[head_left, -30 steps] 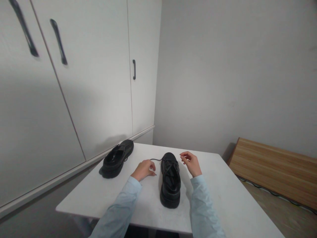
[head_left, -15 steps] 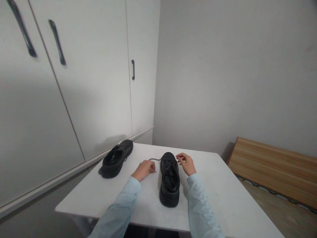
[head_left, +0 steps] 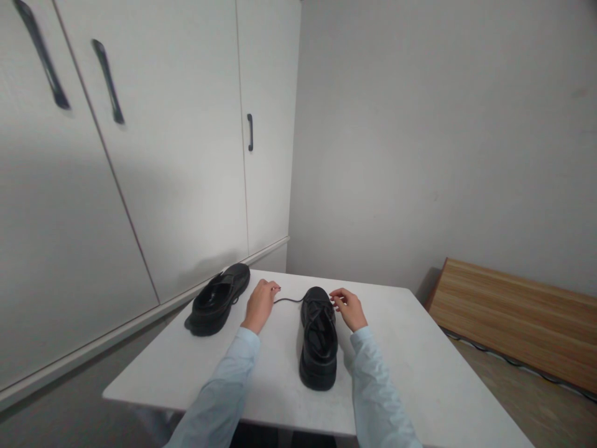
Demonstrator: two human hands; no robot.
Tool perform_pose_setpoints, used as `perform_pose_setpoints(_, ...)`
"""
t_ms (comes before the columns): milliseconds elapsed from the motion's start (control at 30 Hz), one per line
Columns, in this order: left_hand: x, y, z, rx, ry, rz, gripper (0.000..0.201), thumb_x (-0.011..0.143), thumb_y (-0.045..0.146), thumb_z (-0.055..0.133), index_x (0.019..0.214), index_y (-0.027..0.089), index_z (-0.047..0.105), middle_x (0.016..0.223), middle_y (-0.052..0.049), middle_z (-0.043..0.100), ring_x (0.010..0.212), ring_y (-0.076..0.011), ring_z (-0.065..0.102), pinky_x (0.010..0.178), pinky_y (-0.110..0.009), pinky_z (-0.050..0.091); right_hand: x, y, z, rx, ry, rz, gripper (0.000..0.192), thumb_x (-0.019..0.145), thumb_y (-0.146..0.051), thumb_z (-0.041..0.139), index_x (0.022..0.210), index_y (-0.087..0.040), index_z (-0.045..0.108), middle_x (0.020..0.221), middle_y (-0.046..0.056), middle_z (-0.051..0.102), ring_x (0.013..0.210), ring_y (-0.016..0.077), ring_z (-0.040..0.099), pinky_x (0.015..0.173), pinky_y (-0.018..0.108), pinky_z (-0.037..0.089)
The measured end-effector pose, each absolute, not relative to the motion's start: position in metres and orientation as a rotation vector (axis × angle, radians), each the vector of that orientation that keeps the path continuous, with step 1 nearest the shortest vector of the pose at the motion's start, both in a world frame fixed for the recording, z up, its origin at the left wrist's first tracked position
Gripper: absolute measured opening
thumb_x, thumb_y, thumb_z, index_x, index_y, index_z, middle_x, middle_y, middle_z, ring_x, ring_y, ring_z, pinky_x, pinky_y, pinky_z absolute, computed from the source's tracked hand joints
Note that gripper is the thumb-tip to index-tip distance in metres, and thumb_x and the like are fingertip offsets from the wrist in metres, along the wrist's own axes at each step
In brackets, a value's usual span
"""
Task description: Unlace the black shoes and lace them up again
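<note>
A black lace-up shoe [head_left: 318, 367] stands on the white table, its toe pointing away from me. A thin black shoelace [head_left: 290, 300] runs leftward from its front to my left hand [head_left: 261, 305], whose fingers are closed in a pinch; the far part of the lace is hidden by the hand. At the shoe's right front edge, my right hand [head_left: 349, 309] has its fingers curled with the tips by the upper. What these fingertips grip, if anything, is too small to make out. A second black shoe [head_left: 209, 318] sits at the table's left edge.
The white table [head_left: 392, 367] meets a pale cupboard [head_left: 196, 155] with dark handles on the left. Behind it rises a grey wall [head_left: 420, 137]. On the right, a wood-grain board [head_left: 513, 317] leans by the wall, with a dark cable along its lower edge.
My left hand has moved away from me and slightly left, and its fingers now point forward. My right hand has barely shifted. Both shoes remain in place.
</note>
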State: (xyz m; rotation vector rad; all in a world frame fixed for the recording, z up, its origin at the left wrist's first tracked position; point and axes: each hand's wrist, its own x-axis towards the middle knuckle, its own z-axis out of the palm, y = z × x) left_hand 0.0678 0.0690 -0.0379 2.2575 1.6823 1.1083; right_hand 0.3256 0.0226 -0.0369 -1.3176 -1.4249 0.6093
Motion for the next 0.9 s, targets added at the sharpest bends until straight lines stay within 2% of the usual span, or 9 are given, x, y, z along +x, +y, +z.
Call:
perform_pose_setpoints(100, 0.064, 0.075, -0.026, 2.257, 1.76, 1.159, 0.021, 0.087, 0.025, 0.044, 0.087, 0.019, 0.064, 0.088, -0.007, 0.057, 0.083, -0.0205, 0.059, 0.074, -0.029, 0.044, 0.325, 0.023, -0.037, -1.323, -1.425, 0.613, 0.016, 0.068, -0.024, 0.049, 0.075, -0.019, 0.063, 0.069, 0.002, 0.064, 0.059, 0.0149, 0.059, 0.051, 0.027, 0.048)
perform_pose_setpoints(267, 0.066, 0.093, 0.001, 2.291, 1.696, 1.284, 0.022, 0.087, 0.023, 0.042, 0.087, 0.016, 0.063, 0.088, -0.009, 0.061, 0.082, -0.0207, 0.06, 0.073, -0.03, 0.045, 0.326, 0.026, -0.039, -1.327, -1.417, 0.612, 0.015, 0.067, -0.023, 0.049, 0.074, -0.019, 0.062, 0.067, 0.002, 0.065, 0.058, 0.0153, 0.059, 0.05, 0.027, 0.048)
perform_pose_setpoints(467, 0.09, 0.094, 0.034, 2.09, 1.252, 1.5, 0.021, 0.087, 0.025, 0.041, 0.09, 0.016, 0.06, 0.089, -0.005, 0.066, 0.075, -0.0157, 0.065, 0.07, -0.025, 0.048, 0.326, 0.026, -0.041, -1.308, -1.389, 0.606, 0.015, 0.068, -0.025, 0.05, 0.076, -0.02, 0.062, 0.067, 0.001, 0.064, 0.056, 0.0147, 0.059, 0.05, 0.027, 0.048)
perform_pose_setpoints(667, 0.126, 0.073, 0.05, 2.0, 0.921, 1.485, 0.019, 0.086, 0.028, 0.046, 0.09, 0.018, 0.061, 0.088, -0.003, 0.069, 0.084, -0.0173, 0.066, 0.079, -0.028, 0.049, 0.326, 0.024, -0.037, -1.282, -1.324, 0.596, 0.025, 0.072, -0.03, 0.05, 0.091, -0.019, 0.062, 0.074, 0.003, 0.064, 0.059, 0.0142, 0.058, 0.051, 0.026, 0.048)
perform_pose_setpoints(767, 0.143, 0.066, 0.048, 2.002, 0.82, 1.42, 0.021, 0.087, 0.03, 0.045, 0.094, 0.018, 0.061, 0.092, -0.004, 0.069, 0.086, -0.0171, 0.066, 0.081, -0.028, 0.049, 0.327, 0.022, -0.032, -1.233, -1.282, 0.589, 0.035, 0.074, -0.034, 0.052, 0.105, -0.019, 0.06, 0.091, 0.007, 0.065, 0.071, 0.0169, 0.06, 0.057, 0.028, 0.051)
perform_pose_setpoints(900, 0.161, 0.059, 0.042, 2.107, 0.746, 1.3, 0.022, 0.086, 0.03, 0.046, 0.094, 0.019, 0.063, 0.094, -0.003, 0.068, 0.088, -0.0164, 0.064, 0.083, -0.027, 0.047, 0.325, 0.017, -0.023, -1.074, -1.255, 0.621, 0.039, 0.082, -0.041, 0.05, 0.115, -0.022, 0.058, 0.116, 0.01, 0.062, 0.102, 0.0225, 0.058, 0.079, 0.035, 0.049)
